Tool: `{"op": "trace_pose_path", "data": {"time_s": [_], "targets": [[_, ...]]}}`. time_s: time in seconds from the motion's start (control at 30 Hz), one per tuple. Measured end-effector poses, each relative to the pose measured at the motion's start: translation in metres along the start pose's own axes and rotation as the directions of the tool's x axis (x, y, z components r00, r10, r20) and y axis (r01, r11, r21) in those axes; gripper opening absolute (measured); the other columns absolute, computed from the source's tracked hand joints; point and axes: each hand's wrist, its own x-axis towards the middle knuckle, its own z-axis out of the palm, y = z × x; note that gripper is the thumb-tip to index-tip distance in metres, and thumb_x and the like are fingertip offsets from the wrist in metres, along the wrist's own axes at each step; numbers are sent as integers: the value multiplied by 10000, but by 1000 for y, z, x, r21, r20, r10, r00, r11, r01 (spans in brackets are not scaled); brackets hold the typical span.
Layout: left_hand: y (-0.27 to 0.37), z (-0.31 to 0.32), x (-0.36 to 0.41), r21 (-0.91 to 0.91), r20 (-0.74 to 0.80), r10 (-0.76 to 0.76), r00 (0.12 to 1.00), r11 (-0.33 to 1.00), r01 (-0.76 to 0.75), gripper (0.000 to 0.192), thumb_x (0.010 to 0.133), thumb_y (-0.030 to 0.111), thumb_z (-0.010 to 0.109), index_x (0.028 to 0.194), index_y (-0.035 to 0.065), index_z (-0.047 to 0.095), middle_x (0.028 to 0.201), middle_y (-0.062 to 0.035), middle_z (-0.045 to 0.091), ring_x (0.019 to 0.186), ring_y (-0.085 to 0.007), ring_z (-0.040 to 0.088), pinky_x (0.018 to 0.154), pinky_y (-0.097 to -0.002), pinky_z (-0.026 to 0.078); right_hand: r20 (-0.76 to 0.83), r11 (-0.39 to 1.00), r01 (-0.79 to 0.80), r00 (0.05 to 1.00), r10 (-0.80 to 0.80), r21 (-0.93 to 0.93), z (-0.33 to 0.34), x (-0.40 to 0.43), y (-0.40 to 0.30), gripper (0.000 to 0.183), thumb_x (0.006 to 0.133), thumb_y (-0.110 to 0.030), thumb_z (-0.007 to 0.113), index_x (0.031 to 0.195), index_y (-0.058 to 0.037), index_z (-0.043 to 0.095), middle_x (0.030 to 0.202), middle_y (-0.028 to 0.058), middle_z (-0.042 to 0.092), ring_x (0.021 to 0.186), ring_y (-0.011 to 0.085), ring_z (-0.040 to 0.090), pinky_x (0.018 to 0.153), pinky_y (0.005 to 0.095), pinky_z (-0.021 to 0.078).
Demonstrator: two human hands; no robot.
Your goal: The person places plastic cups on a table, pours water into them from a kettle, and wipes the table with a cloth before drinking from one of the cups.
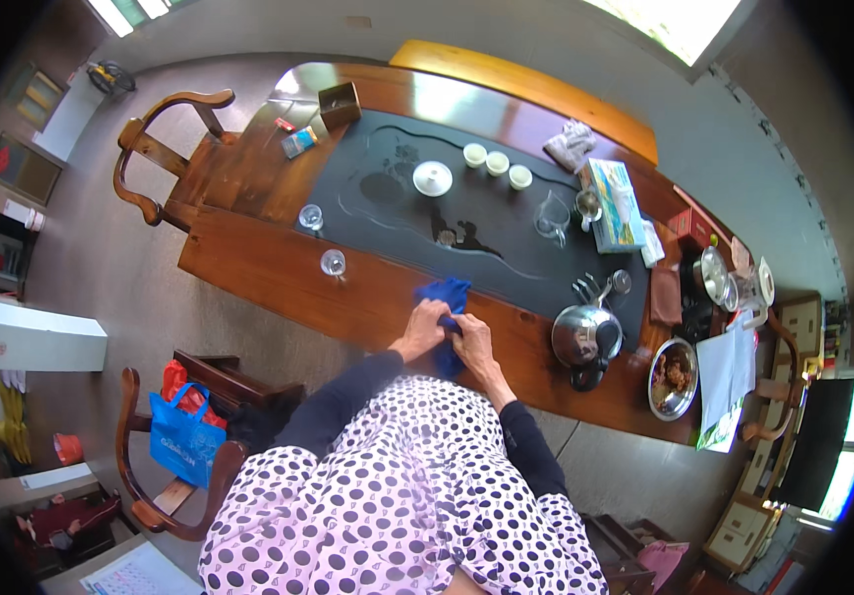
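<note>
Both my hands grip a blue cloth [453, 293] at the front edge of the wooden table, close together with the cloth bunched between them. My left hand [425, 325] holds it from the left, my right hand [473, 343] from the right. Part of the cloth spreads beyond my fingers and part hangs below them. Beyond it lies a dark stone tea tray [397, 242] bearing a white lidded bowl [433, 179], three small cups [497, 163] and a glass pitcher [551, 216]. One glass [311, 217] stands at the tray's left edge, another [333, 262] on the wood.
A steel kettle [579, 335] stands right of my hands, with a metal bowl [673, 379] of brownish contents farther right. A tissue box [615, 204] and a crumpled grey cloth [569, 145] lie at the back right. A wooden armchair [129, 439] holding a blue bag [187, 439] is at the left.
</note>
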Motion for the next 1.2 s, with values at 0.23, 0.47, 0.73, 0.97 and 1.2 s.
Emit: {"op": "trace_pose_path", "data": {"time_s": [0.23,0.47,0.73,0.97,1.2], "targets": [[44,-46,-2,-293,-131,30,991,954,-67,277,668,-66,545,924,7,622,933,-132,609,761,-246,611,589,-310,502,-272,995,-74,961,52,-70,-23,7,-19,319,751,-48,620,1067,-88,638,1045,170,574,915,344,590,773,398,496],[19,-58,-2,-333,-76,-86,993,941,56,197,738,-26,599,920,31,648,856,-120,620,658,-235,616,614,-309,510,-92,919,-327,945,314,-220,11,6,-26,565,778,-338,682,1299,-256,479,1294,253,362,1102,456,431,831,560,440],[123,-173,12,-667,27,101,995,743,-57,65,813,30,620,776,-20,640,818,-75,651,723,-126,598,645,-242,478,-253,764,-276,956,152,-583,57,8,-2,374,856,-361,573,1207,-261,493,1293,238,354,1132,435,377,810,564,365],[262,-277,7,-878,-473,606,640,-378,-292,156,716,13,712,863,-31,682,708,-192,628,529,-247,544,468,-315,415,-231,789,-256,962,148,-558,57,4,0,411,852,-363,585,1232,-256,470,1298,230,332,1145,433,366,818,564,373],[300,-284,6,-843,-452,650,610,-535,-54,78,811,94,683,840,34,724,693,-170,656,505,-196,563,457,-258,392,-217,812,-197,972,89,-550,50,8,5,429,837,-384,601,1231,-263,480,1270,213,360,1113,397,388,796,536,389]]}}
